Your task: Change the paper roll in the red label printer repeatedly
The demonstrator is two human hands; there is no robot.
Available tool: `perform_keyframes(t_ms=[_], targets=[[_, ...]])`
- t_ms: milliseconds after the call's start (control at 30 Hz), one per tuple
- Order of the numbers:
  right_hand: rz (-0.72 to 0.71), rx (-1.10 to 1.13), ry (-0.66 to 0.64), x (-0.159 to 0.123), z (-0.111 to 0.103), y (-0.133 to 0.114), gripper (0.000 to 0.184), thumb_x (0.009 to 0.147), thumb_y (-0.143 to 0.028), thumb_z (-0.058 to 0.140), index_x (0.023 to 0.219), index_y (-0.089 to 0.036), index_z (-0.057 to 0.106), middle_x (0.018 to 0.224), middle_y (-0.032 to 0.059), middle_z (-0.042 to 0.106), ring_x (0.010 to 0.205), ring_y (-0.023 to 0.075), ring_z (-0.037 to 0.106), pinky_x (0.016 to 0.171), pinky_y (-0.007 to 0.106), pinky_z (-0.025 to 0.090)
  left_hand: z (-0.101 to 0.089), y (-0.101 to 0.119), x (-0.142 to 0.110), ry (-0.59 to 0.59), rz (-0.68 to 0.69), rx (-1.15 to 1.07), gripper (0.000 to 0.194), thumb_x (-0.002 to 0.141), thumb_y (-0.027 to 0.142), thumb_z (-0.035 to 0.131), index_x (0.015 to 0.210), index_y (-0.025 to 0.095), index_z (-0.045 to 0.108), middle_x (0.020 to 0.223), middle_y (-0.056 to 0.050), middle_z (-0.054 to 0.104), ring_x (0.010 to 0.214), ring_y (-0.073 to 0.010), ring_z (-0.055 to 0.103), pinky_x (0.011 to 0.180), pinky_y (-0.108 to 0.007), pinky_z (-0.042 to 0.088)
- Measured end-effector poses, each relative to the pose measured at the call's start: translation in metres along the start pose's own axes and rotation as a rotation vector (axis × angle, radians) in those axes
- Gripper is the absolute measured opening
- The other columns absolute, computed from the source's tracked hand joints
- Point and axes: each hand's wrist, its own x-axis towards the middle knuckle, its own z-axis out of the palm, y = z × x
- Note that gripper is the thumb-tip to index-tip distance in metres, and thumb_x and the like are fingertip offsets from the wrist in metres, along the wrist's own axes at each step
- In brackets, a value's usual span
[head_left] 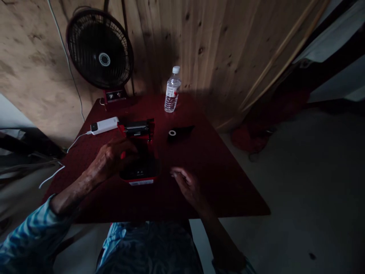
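My left hand (114,154) reaches over the left side of a small red and black machine (139,176), which looks like a label printer with its top raised. Its fingers are curled down into shadow, with a small red piece (123,155) showing among them. What they grip is too dark to make out. To the right of the machine, my right hand (186,184) hovers at or just above the tabletop, fingers loosely bent and slightly apart, holding nothing visible. Beyond it lies a small roll with a white ring (172,133) and a dark strip trailing right.
A clear water bottle (172,91) stands at the back of the dark red table (205,167). A fan (99,53) is at the back left. Near it lies a white device (105,125) with a cable running off the left edge. A wooden wall rises behind.
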Motion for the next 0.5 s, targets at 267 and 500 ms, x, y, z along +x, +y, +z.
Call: perform_keyframes(t_ms=[267, 500], targets=[[0.009, 0.023, -0.008, 0.000, -0.002, -0.004, 0.024, 0.092, -0.039, 0.052, 0.098, -0.024, 0.070, 0.094, 0.0066, 0.079, 0.087, 0.0212, 0.074, 0.079, 0.034, 0.059, 0.009, 0.021, -0.036, -0.075, 0.127, 0.114, 0.033, 0.103, 0.031, 0.042, 0.100, 0.022, 0.073, 0.097, -0.004, 0.073, 0.087, -0.0199, 0.066, 0.076, -0.035, 0.043], [0.054, 0.103, -0.002, 0.015, -0.005, -0.029, 0.031, 0.093, -0.048, 0.055, 0.108, -0.025, 0.070, 0.104, 0.0076, 0.076, 0.097, 0.0219, 0.072, 0.089, 0.037, 0.057, 0.018, 0.029, -0.053, 0.003, 0.134, 0.173, 0.035, 0.104, 0.035, 0.040, 0.111, 0.019, 0.071, 0.102, -0.008, 0.072, 0.088, -0.0217, 0.062, 0.075, -0.036, 0.040]])
